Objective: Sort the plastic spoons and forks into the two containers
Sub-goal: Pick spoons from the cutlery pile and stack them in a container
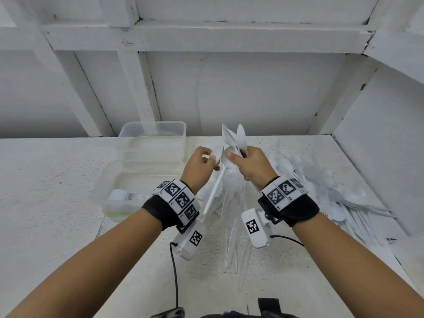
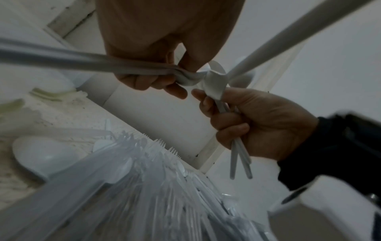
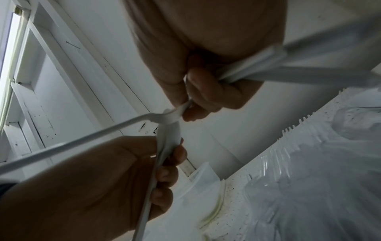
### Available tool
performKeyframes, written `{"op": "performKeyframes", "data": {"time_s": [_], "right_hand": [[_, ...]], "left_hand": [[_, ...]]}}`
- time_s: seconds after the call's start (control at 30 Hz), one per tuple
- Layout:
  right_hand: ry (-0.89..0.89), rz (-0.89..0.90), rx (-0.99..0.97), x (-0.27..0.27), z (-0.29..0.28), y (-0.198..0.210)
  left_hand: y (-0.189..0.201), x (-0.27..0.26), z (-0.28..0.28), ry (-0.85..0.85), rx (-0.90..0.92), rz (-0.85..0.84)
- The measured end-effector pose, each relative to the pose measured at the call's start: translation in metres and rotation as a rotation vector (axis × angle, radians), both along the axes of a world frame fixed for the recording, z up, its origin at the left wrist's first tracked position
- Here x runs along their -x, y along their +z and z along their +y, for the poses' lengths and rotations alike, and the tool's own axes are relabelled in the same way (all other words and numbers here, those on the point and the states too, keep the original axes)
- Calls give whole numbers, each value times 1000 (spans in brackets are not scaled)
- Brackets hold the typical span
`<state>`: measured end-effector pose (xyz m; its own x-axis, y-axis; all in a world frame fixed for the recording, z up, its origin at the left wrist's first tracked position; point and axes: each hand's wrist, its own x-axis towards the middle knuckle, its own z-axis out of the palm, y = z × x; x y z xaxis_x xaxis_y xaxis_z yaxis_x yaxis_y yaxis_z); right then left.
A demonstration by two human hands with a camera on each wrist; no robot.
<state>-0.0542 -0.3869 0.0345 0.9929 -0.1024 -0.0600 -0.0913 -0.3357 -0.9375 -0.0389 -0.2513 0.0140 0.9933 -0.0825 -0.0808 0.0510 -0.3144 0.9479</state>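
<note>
Gripping a fanned bunch of white plastic spoons (image 1: 236,138), the right hand (image 1: 250,166) steadies it while the left hand (image 1: 202,166) pinches one white plastic spoon (image 1: 215,180), probably for the clear plastic containers (image 1: 146,166) at ten o'clock.

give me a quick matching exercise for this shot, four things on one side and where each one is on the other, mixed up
Things:
1. bunch of spoons
2. single spoon
3. cutlery pile
4. containers

Places:
A. on the table, left of the hands
B. gripped in the right hand
C. on the table, right of the hands
D. held by the left hand

Pairs: 1-B, 2-D, 3-C, 4-A
</note>
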Motion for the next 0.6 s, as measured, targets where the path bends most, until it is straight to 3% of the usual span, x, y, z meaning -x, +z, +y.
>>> {"op": "performKeyframes", "data": {"time_s": [0.2, 0.33, 0.43, 0.6], "right_hand": [[23, -18, -131, -3, -5, 4], [33, -62, 21, -7, -3, 3], [3, -83, 70, -10, -6, -2], [-3, -79, -11, -13, -10, -4]], "left_hand": [[2, 1, 2, 50, 87, 18], [5, 5, -5, -12, 146, 63], [10, 8, -6, -98, 285, 161], [18, 9, 0, -218, 617, 398]]}}
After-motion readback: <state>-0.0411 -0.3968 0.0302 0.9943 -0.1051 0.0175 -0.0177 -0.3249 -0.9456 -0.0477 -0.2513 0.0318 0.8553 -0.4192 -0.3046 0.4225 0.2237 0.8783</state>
